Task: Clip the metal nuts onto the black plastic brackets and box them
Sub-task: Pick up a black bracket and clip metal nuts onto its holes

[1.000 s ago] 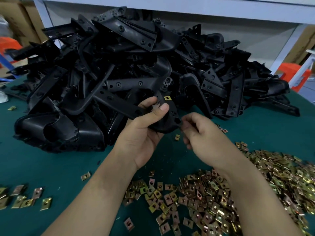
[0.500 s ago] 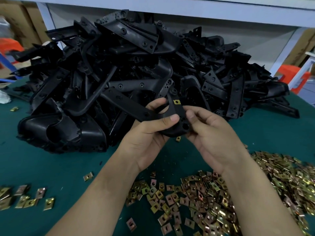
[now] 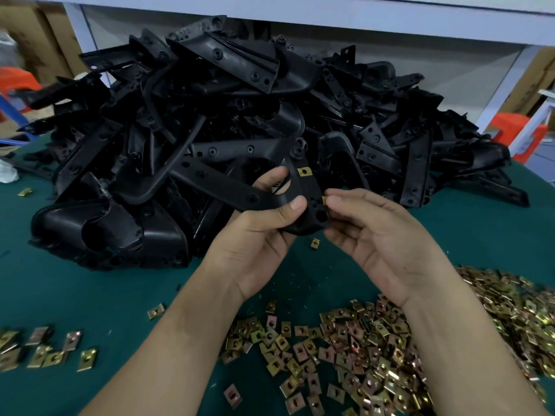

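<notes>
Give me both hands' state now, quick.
Left hand: grips a bracket.
Right hand: pinches a nut at the bracket's edge.

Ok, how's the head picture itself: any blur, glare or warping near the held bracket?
Head view: soft, even light with no harsh glare; the held bracket and its clipped nut read sharp; the loose nuts smear toward the right edge; the bracket pile loses detail in its dark gaps.
</notes>
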A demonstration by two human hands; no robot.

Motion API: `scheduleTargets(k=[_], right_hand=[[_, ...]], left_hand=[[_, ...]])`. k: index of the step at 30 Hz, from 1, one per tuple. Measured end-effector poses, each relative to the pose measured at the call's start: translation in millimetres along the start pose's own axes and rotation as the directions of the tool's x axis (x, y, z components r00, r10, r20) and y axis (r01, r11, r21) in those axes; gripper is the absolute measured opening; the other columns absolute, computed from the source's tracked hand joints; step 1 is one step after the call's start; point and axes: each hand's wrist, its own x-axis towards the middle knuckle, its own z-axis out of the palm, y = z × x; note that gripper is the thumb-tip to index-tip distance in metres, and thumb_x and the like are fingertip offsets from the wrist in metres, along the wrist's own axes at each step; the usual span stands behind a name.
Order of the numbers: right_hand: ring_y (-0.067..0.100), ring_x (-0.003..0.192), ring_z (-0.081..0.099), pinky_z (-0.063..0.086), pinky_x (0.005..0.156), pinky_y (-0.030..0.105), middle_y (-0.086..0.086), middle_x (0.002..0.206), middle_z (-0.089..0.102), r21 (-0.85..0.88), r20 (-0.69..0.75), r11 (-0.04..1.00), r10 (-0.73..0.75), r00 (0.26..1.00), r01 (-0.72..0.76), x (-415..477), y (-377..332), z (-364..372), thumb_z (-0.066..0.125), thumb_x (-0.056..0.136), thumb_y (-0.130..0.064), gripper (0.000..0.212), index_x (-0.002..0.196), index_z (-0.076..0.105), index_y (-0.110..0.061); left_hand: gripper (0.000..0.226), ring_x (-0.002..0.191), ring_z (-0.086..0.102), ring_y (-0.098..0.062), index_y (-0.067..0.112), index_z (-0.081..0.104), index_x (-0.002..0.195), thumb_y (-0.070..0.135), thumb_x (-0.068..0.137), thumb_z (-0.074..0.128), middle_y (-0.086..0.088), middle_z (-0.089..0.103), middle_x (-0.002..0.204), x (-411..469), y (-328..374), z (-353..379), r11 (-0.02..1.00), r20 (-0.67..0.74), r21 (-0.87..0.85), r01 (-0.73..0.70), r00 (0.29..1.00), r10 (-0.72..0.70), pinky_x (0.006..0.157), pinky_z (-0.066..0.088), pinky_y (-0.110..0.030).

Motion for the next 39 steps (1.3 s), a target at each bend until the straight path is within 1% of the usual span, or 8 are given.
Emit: scheduleTargets(k=[6, 10, 13, 17, 21, 25, 32, 39], right_hand=[[0.011, 0.077, 0.072, 0.057, 0.066, 0.021, 0.007, 0.088, 0.077, -0.026, 0.032, 0.999, 0.026, 0.999, -0.025, -2, -2, -3, 0.078, 0.068, -0.020, 0.018, 0.084, 0.082, -0.016], [0.011, 0.084, 0.071, 0.057, 0.069, 0.020, 0.007, 0.101, 0.078, -0.013, -0.030, 0.998, 0.058, 0.998, -0.058, -2, -2, -2, 0.080, 0.068, -0.023, 0.031, 0.097, 0.082, -0.014], [0.010, 0.084, 0.069, 0.056, 0.070, 0.020, 0.005, 0.102, 0.078, -0.030, -0.076, 0.998, 0.054, 0.996, -0.057, -2, 2, 4, 0.080, 0.070, -0.025, 0.029, 0.098, 0.082, -0.017], [0.012, 0.086, 0.067, 0.051, 0.078, 0.028, 0.005, 0.103, 0.078, -0.087, -0.107, 0.995, 0.040, 0.993, -0.050, 0, 8, 13, 0.075, 0.085, -0.023, 0.020, 0.103, 0.081, -0.016], [0.013, 0.089, 0.068, 0.050, 0.080, 0.029, 0.006, 0.103, 0.078, -0.123, -0.122, 0.989, 0.069, 0.990, -0.084, 1, 7, 13, 0.069, 0.093, -0.029, 0.021, 0.103, 0.080, -0.014], [0.010, 0.091, 0.066, 0.053, 0.078, 0.026, -0.001, 0.105, 0.078, -0.129, -0.116, 0.989, 0.061, 0.991, -0.076, 3, 10, 11, 0.071, 0.092, -0.023, 0.017, 0.106, 0.080, -0.019], [0.001, 0.078, 0.070, 0.050, 0.066, 0.011, -0.006, 0.086, 0.078, -0.390, -0.121, 0.916, -0.147, 0.982, 0.089, 2, 9, 4, 0.082, 0.082, -0.015, 0.011, 0.089, 0.079, -0.023], [0.006, 0.086, 0.073, 0.052, 0.072, 0.012, -0.003, 0.089, 0.079, -0.413, -0.111, 0.903, -0.178, 0.978, 0.118, -1, 3, 8, 0.082, 0.081, -0.011, 0.014, 0.092, 0.080, -0.019]], left_hand=[[0.053, 0.108, 0.072, -0.021, 0.020, 0.068, 0.113, 0.001, 0.065, 0.079, -0.007, 0.075, 0.118, 1, 0, -3, 1.000, 0.033, 0.022, -0.003, 0.999, 0.002, 0.085, 0.059, -0.027], [0.054, 0.113, 0.070, -0.022, 0.019, 0.066, 0.116, 0.004, 0.066, 0.080, -0.009, 0.073, 0.122, 2, -1, -4, 0.991, 0.044, 0.119, -0.054, 0.998, 0.049, 0.094, 0.057, -0.030], [0.048, 0.116, 0.069, -0.024, 0.018, 0.064, 0.116, 0.002, 0.073, 0.078, -0.011, 0.071, 0.123, 2, -5, -5, 0.978, 0.015, 0.174, -0.111, 0.994, 0.110, 0.102, 0.054, -0.035], [0.039, 0.110, 0.071, -0.022, 0.022, 0.068, 0.105, 0.001, 0.073, 0.074, -0.010, 0.075, 0.115, 3, -9, -5, 0.968, -0.054, 0.201, -0.148, 0.985, 0.162, 0.091, 0.058, -0.028], [0.040, 0.109, 0.072, -0.022, 0.022, 0.068, 0.105, 0.001, 0.071, 0.073, -0.008, 0.076, 0.114, 3, -9, -5, 0.964, -0.096, 0.222, -0.144, 0.981, 0.169, 0.089, 0.059, -0.028], [0.039, 0.104, 0.074, -0.022, 0.020, 0.068, 0.107, 0.000, 0.073, 0.072, -0.011, 0.075, 0.115, 4, -8, -4, 0.977, -0.108, 0.181, -0.110, 0.985, 0.131, 0.079, 0.059, -0.026], [0.035, 0.098, 0.075, -0.025, 0.022, 0.072, 0.103, 0.002, 0.075, 0.073, -0.012, 0.077, 0.108, 2, -11, -1, 0.977, -0.101, 0.179, -0.113, 0.986, 0.132, 0.079, 0.060, -0.030], [0.035, 0.094, 0.076, -0.022, 0.023, 0.070, 0.101, 0.004, 0.072, 0.073, -0.009, 0.078, 0.104, -2, -7, 2, 0.984, -0.138, 0.170, -0.057, 0.987, 0.081, 0.075, 0.061, -0.029]])
